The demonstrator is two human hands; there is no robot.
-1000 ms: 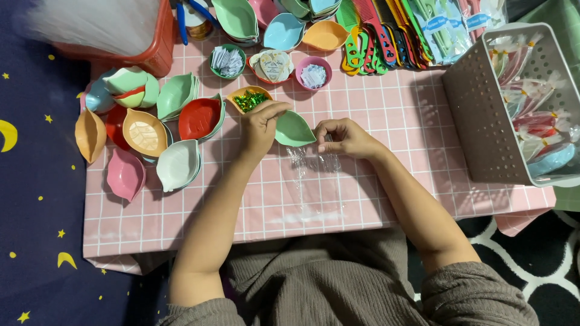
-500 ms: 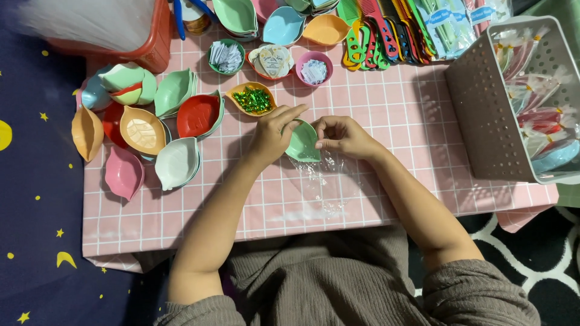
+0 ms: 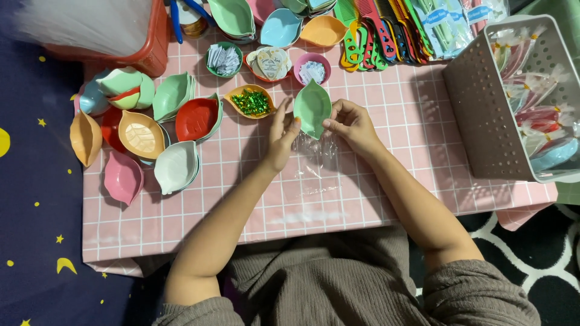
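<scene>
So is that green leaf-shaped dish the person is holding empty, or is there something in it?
Empty. The green leaf dish, held between the left hand and right hand, shows only its bare ribbed inside, unlike the orange dish of green glitter beside it.

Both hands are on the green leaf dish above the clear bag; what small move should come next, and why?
Probably slide the green leaf dish down into the clear bag: left hand and right hand hold it just above the bag.

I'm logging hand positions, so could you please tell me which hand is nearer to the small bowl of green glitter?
Left. The left hand sits just right of and below the bowl of green glitter, while the right hand lies farther right, beyond the green leaf dish.
</scene>
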